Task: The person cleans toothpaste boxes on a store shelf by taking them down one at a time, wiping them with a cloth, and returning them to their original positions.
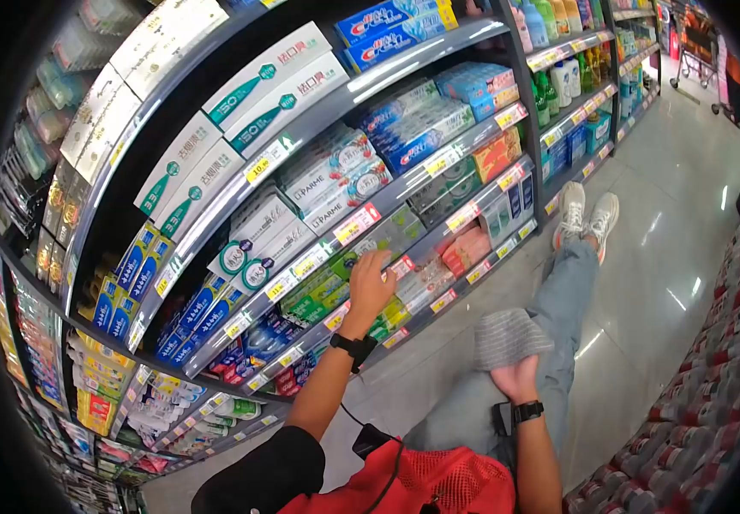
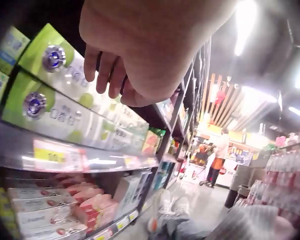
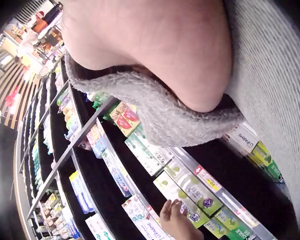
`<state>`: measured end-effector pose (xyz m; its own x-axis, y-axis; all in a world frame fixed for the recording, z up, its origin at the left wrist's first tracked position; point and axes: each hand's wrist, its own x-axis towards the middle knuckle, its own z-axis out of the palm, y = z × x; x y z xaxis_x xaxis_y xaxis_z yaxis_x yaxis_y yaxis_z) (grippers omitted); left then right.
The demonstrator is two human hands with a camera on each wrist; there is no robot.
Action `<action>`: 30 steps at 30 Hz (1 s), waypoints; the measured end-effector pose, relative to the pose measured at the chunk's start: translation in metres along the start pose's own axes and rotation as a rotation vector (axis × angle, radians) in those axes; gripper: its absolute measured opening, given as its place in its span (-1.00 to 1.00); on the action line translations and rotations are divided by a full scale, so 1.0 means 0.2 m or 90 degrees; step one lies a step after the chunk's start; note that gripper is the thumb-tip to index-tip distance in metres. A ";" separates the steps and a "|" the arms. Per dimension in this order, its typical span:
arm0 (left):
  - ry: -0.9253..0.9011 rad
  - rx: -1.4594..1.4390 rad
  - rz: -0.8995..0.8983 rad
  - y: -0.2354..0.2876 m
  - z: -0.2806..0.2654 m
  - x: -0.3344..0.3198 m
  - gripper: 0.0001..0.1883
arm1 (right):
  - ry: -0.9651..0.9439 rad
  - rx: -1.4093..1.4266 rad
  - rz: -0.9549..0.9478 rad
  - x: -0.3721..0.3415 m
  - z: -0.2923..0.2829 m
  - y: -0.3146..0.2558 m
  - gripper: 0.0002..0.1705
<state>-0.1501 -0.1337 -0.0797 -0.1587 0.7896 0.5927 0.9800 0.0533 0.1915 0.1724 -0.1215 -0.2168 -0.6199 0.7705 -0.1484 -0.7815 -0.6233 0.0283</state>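
The left hand [image 1: 372, 283] is at a lower shelf of boxed toothpaste, its fingers slightly bent over green-and-white boxes [image 2: 65, 85]. Nothing shows gripped in it. From the right wrist view the same hand's fingers are at the edge of the green-and-white boxes [image 3: 185, 187]; whether they touch cannot be told. Over the person's legs, the right hand [image 1: 520, 377] holds a grey cloth [image 1: 511, 337]. That cloth [image 3: 160, 115] wraps the fingers and hides them beyond the palm.
Shelves [image 1: 438, 51] of boxes curve along the left, with price tags on their edges. Packed bottles [image 1: 687, 428] stand at the right. Between them runs a shiny tiled floor [image 1: 644, 223]. A person [image 2: 220, 155] stands beside a cart farther down the aisle.
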 end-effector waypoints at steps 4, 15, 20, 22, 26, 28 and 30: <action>0.024 0.094 0.049 -0.02 0.02 0.00 -0.48 | 0.011 -0.005 0.023 0.03 0.01 0.00 -0.44; -0.019 0.350 -0.151 -0.15 0.10 0.13 -0.16 | -0.009 -0.025 0.034 0.05 -0.03 -0.01 -0.33; -0.012 0.362 -0.121 -0.19 0.08 0.11 -0.24 | 0.001 -0.018 0.048 0.05 -0.03 -0.01 -0.33; -0.019 0.369 -0.127 -0.21 0.06 0.10 -0.24 | 0.013 -0.019 0.051 0.05 -0.05 -0.01 -0.33; 0.040 0.340 -0.022 -0.24 0.04 0.07 -0.28 | -0.008 -0.022 0.051 0.05 -0.06 -0.01 -0.34; 0.053 0.333 0.001 -0.22 0.01 0.06 -0.30 | -0.015 -0.024 0.055 0.04 -0.04 -0.01 -0.34; 0.037 0.323 0.011 -0.21 -0.01 0.05 -0.29 | 0.023 -0.041 0.047 0.03 -0.03 0.00 -0.35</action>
<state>-0.1930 -0.1287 -0.0793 -0.1347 0.7589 0.6371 0.9151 0.3418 -0.2137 0.1693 -0.1168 -0.2233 -0.6719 0.7176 -0.1831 -0.7268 -0.6864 -0.0232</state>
